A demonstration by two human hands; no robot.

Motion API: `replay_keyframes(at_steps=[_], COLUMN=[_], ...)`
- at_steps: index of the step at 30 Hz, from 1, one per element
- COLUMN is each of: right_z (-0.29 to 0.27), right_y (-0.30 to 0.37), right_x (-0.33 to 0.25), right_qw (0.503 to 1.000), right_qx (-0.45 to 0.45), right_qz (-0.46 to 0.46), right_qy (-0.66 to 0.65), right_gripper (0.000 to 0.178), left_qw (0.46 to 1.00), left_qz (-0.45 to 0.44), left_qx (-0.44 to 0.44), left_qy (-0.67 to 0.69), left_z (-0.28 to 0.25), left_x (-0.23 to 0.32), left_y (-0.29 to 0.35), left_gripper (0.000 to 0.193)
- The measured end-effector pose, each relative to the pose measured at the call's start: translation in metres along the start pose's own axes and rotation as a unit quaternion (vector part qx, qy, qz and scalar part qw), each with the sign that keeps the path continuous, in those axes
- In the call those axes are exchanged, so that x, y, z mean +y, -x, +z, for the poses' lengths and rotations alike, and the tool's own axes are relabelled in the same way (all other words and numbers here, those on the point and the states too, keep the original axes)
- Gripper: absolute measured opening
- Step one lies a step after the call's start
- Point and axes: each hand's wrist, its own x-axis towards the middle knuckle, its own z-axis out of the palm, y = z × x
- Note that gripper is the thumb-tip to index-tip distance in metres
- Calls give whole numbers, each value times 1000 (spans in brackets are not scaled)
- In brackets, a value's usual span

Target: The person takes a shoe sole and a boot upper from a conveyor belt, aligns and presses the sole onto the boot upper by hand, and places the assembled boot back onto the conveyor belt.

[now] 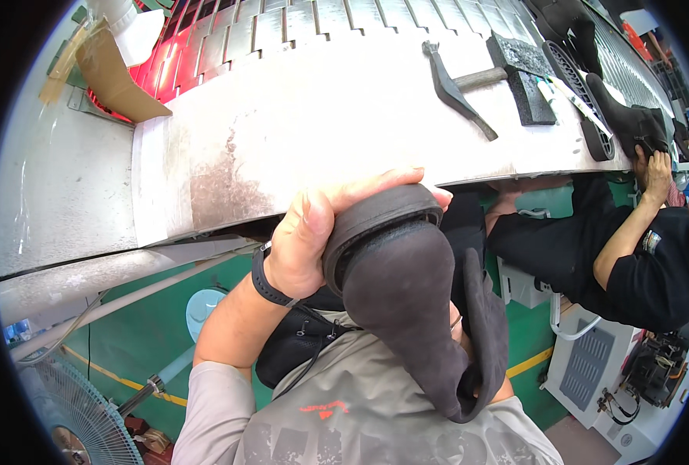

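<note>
A dark grey suede boot (403, 275) with a thick black sole (383, 221) is held up before my chest, its sole tilted up toward the table. My left hand (306, 232) is wrapped round the sole, the thumb on its near side and the other fingers running over its top. The boot's soft shaft (484, 341) folds back on the right. Most of my right hand (456, 322) is hidden behind the boot; only a strip of skin shows between its foot and shaft, so its fingers cannot be made out.
On the white table (313, 132) lie a hammer (457, 89), black blocks (530, 85), a loose sole (581, 101) and pens (573, 101). Behind runs a metal slat conveyor (313, 23). At right a co-worker's hand (656, 174) touches another boot (631, 116). A fan (73, 411) stands lower left.
</note>
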Motion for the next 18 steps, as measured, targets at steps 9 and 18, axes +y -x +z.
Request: replay_keyframes(at_steps=[9, 18], right_z=[1, 1], right_y=[-9, -18], right_x=[-3, -5], right_qw=[1000, 1000], right_qx=[-1, -1], right_qz=[-7, -16], right_qy=[14, 25], right_gripper=[35, 32], left_qw=[1000, 1000], left_qz=[11, 19], left_qx=[-21, -17], left_qy=[21, 2], left_z=[0, 2], left_x=[-1, -2], left_y=[0, 2], left_gripper=[99, 101])
